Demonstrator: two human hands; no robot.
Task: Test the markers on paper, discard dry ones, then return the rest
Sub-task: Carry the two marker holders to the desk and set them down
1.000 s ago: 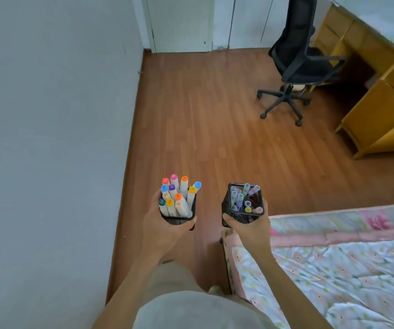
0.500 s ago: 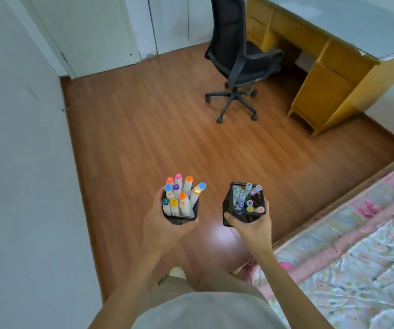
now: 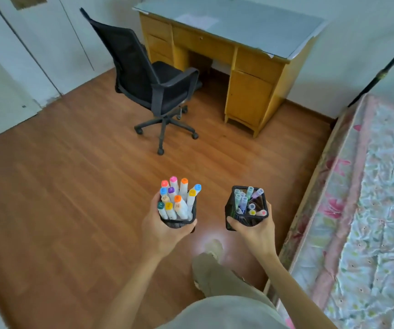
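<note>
Markers (image 3: 178,198) stand tall in left cup (image 3: 179,222), left hand (image 3: 162,230) gripping; right hand (image 3: 257,230) grips right cup (image 3: 247,210); tilt could spill them; paper (image 3: 197,20), probably, on desk (image 3: 257,27).

- Two black mesh holders are showing: the left holder (image 3: 179,223) and the right holder (image 3: 237,224).
- Eleven white markers (image 3: 178,200) are standing in the left one.
- About nine pastel markers (image 3: 246,201) are sitting in the right one (some overlapping).
- One office chair (image 3: 148,74), one bench (image 3: 227,41), one bed (image 3: 369,198).
</note>
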